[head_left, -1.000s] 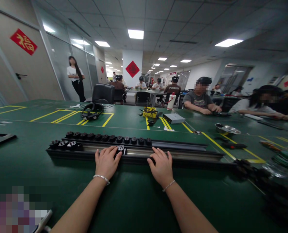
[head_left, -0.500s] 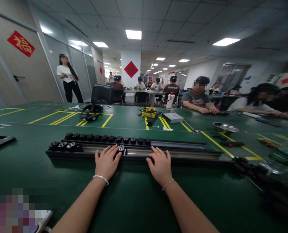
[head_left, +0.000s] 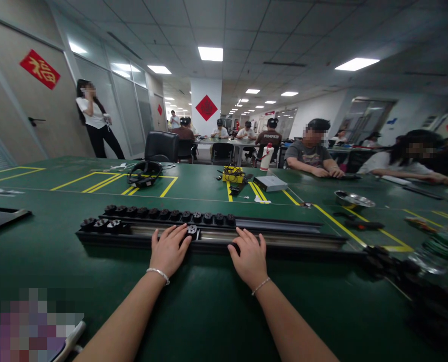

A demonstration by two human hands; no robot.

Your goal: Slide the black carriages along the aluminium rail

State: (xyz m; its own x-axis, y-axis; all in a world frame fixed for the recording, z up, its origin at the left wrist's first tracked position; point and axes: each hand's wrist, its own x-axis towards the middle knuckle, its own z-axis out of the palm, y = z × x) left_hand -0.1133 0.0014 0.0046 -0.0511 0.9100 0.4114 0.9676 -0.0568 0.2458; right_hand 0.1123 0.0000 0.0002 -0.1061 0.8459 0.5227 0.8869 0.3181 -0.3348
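A long black rail (head_left: 302,240) with a metal channel lies across the green table in front of me. Several black socket modules (head_left: 103,224) sit at its left end. A second rail behind it carries a row of black modules (head_left: 171,214). My left hand (head_left: 168,250) rests on the near rail, fingers stretched out, fingertips touching one module (head_left: 191,230). My right hand (head_left: 251,255) lies flat on the rail to the right of it, fingers spread. Both wrists wear thin bracelets.
Black headphones (head_left: 145,173), a yellow box (head_left: 234,174) and a white box (head_left: 271,183) lie further back on the green table (head_left: 208,311). A metal dish (head_left: 355,199) and dark parts (head_left: 393,269) sit right. Seated people work opposite; one person stands far left by the wall.
My hands have stayed on the rail, almost unmoved. The standing person at the left has walked further left along the wall. The view has shifted slightly.
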